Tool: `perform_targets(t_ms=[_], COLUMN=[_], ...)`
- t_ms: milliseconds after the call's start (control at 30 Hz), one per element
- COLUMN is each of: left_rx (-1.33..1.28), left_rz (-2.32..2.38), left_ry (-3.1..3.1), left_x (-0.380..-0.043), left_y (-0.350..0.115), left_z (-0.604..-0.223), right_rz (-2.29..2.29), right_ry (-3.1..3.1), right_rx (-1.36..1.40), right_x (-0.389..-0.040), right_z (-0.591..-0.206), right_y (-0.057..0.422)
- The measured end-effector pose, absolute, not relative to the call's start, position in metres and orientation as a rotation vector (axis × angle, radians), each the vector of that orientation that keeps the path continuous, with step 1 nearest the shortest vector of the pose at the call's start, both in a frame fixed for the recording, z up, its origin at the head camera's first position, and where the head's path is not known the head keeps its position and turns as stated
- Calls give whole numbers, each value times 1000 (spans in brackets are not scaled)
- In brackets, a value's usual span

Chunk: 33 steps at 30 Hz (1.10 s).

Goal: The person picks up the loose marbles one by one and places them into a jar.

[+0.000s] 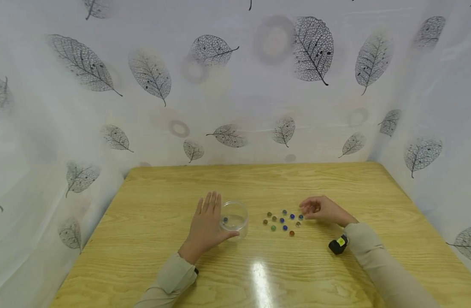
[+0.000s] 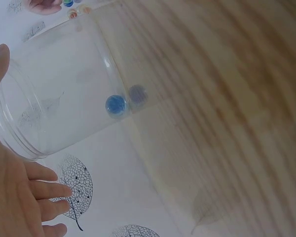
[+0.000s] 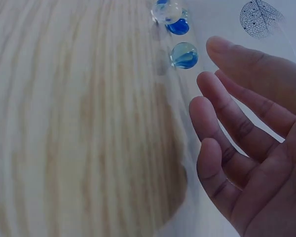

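Observation:
A clear jar [image 1: 241, 231] stands upright on the table, with one blue marble [image 2: 116, 105] at its bottom. My left hand [image 1: 206, 226] is at the jar's left side, fingers straight and thumb stretched across its near side; whether it touches the jar I cannot tell. Right of the jar lie several loose glass marbles, among them a green marble [image 1: 273, 228], an amber marble [image 1: 292, 233] and a dark blue marble [image 1: 285, 228]. Beside the group's right edge is my right hand [image 1: 325, 209], fingers loosely bent and holding nothing. Nearest its fingertips sits a clear marble with blue swirls [image 3: 184, 55].
The wooden table [image 1: 162, 188] carries the jar and marbles. Pale sheeting [image 1: 235, 98] printed with leaves rises behind the table and along both sides. A black device [image 1: 338, 244] with a yellow-green patch is at my right wrist.

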State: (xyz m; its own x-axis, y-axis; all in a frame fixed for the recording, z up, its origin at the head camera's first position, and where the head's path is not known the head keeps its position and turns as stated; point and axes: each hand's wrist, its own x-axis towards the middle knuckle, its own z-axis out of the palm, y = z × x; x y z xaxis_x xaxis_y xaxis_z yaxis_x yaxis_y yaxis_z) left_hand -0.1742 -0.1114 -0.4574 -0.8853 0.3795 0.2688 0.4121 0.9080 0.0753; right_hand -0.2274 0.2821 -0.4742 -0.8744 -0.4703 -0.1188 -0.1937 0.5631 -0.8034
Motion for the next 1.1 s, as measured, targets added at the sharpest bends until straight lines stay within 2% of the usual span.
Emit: perform_targets(t_ms=[1100], left_rx=[-605], left_rz=[-191], left_ry=[-2826], left_x=[-174], left_y=[-112], left_z=[-456], right_rz=[-1107], right_ry=[2489], right_rx=[-629], right_x=[-230], right_z=[-479], right_y=[275])
